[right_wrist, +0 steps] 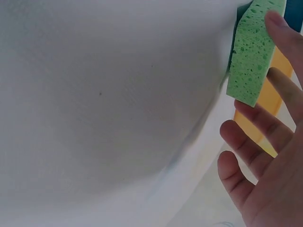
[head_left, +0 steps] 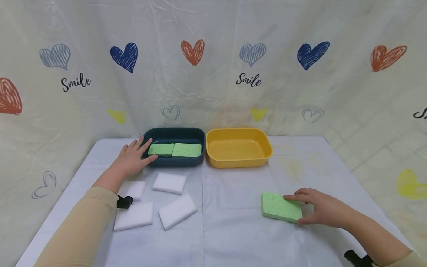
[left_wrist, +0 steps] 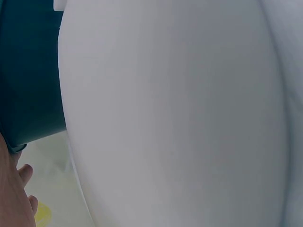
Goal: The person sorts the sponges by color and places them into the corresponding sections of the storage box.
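Observation:
My right hand (head_left: 321, 208) pinches a speckled green sponge (head_left: 281, 207) at its right end, finger along the far edge and thumb at the near one. In the right wrist view the thumb and index finger lie on either side of that sponge (right_wrist: 253, 54), the other fingers spread apart from it. Fingers spread, my left hand (head_left: 132, 157) rests at the left end of a dark teal bin (head_left: 186, 162). Two green sponges (head_left: 186, 150) lie side by side inside this bin. Only part of the left hand (left_wrist: 13, 191) shows in the left wrist view.
A yellow bin (head_left: 238, 163) stands right beside the teal one at the table's back. Several white sponge blocks (head_left: 169, 183) lie on the white-covered table (head_left: 230, 230) at left, some near the left forearm. Behind hangs a curtain (head_left: 217, 89) printed with hearts.

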`<state>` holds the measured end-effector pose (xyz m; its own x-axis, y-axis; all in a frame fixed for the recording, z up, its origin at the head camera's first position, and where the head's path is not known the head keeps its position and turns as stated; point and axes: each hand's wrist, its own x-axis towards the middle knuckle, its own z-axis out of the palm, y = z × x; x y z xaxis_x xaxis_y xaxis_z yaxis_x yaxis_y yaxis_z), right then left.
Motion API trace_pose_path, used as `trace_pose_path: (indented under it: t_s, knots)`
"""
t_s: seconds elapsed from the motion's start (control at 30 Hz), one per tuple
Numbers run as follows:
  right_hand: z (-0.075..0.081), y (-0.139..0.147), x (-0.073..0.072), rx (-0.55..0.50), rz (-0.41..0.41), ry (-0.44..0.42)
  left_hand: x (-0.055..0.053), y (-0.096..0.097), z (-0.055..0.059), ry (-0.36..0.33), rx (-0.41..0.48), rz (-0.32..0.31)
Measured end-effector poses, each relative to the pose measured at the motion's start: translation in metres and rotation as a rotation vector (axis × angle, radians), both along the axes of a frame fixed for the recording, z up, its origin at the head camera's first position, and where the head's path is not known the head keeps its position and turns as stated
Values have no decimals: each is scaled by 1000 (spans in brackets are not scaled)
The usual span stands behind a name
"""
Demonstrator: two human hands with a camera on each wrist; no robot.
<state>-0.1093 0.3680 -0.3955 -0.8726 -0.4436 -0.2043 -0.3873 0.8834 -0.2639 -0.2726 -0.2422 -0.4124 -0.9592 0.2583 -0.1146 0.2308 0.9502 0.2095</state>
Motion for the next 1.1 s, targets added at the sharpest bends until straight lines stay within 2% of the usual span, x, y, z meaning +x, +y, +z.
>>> trace_pose_path:
  t_s: [0.4, 0.63, 1.1]
  knots:
    - [8, -3, -2, -9, 15, 115, -1, -3, -1, 2, -8, 0]
    - [11, -6, -7, -19, 15, 147, 0, -2, 0, -11, -6, 0]
    - [18, -19, -24, -55, 40, 195, 1, 1, 2, -7, -16, 6]
